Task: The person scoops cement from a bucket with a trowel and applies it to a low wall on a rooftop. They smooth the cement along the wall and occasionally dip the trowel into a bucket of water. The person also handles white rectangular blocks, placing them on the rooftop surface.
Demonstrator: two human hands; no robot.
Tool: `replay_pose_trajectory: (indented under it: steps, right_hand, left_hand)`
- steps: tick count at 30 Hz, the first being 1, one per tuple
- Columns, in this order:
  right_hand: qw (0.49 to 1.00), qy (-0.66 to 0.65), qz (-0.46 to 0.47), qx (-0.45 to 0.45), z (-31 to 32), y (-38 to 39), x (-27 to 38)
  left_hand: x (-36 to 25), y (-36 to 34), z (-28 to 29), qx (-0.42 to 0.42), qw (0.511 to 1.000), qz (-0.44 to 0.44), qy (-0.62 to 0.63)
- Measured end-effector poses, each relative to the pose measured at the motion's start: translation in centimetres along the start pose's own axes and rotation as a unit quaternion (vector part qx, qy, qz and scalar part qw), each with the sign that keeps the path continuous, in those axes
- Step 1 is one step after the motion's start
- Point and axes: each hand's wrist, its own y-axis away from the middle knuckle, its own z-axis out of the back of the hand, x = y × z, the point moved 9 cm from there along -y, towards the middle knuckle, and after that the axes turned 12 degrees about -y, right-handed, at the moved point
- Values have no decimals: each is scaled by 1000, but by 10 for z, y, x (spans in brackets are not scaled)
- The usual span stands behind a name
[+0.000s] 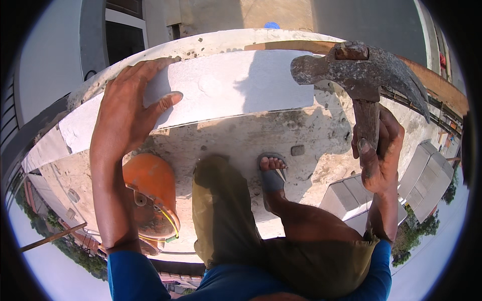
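A long white block (216, 85) lies in a row along the top of a low wall. My left hand (128, 100) rests on its left part, fingers stretched toward the far edge and thumb spread apart on the top face. In my right hand (379, 160) is a claw hammer (351, 72), gripped by its worn wooden handle. Its rusty, mortar-stained head hangs over the block's right end, blunt face to the left and claw to the right. Another white block (80, 125) continues the row at the left. A thin line runs along the near edge.
An orange bucket-like container (150, 175) with a yellow-green cord stands beside my left forearm. Grey blocks (346, 195) sit at the right, near an edge with trees below. A small stone (297, 150) lies by my sandalled foot (273, 173). A brown board (437, 85) runs behind the hammer.
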Motion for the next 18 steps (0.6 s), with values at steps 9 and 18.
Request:
replay_pose_trajectory:
  steps: [9, 18]
  right_hand:
    - [981, 167, -4, 95, -23, -14, 3]
    - [991, 79, -19, 107, -28, -1, -35]
  left_hand:
    - [3, 1, 5, -23, 999, -17, 35]
    - [10, 8, -3, -37, 999, -33, 13]
